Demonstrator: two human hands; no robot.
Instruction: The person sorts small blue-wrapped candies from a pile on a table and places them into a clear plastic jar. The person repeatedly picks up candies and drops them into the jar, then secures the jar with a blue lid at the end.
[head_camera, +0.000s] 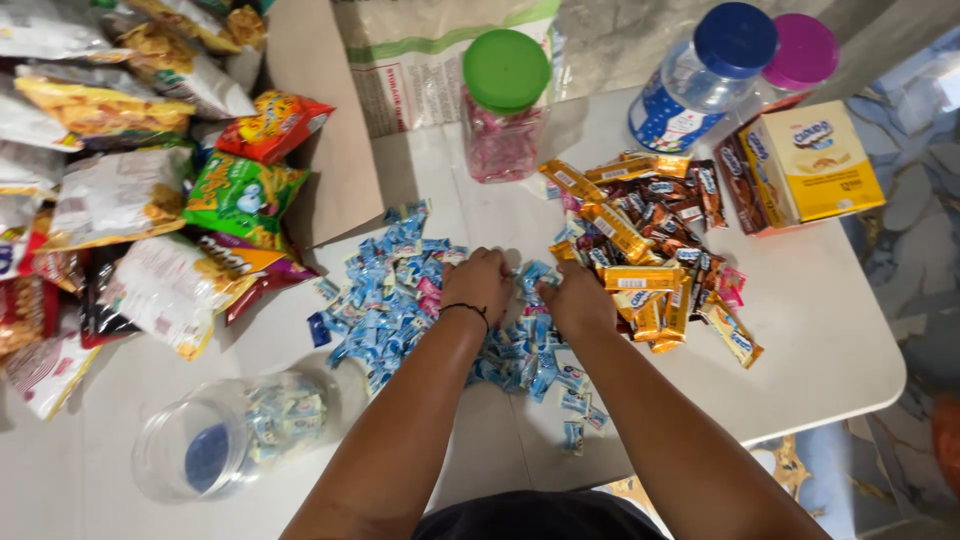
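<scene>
A spread of small blue-wrapped candies (395, 285) covers the middle of the white table (800, 330). My left hand (478, 283), with a black band on the wrist, rests knuckles-up on the pile, fingers curled into the candies. My right hand (575, 296) sits just beside it, also curled down on the blue candies. Whether either fist encloses candies is hidden. Right of my hands lies a heap of orange and brown chocolate bars (655, 245). An open clear plastic jar (235, 432) lies on its side at the near left, holding some blue candies.
Snack bags (150, 190) are stacked at the left. At the back stand a green-lidded jar of pink sweets (505, 105), a blue-lidded jar (700, 80), a pink-lidded jar (800, 55) and a yellow biscuit box (815, 165). The table's right edge drops to a patterned floor (900, 250).
</scene>
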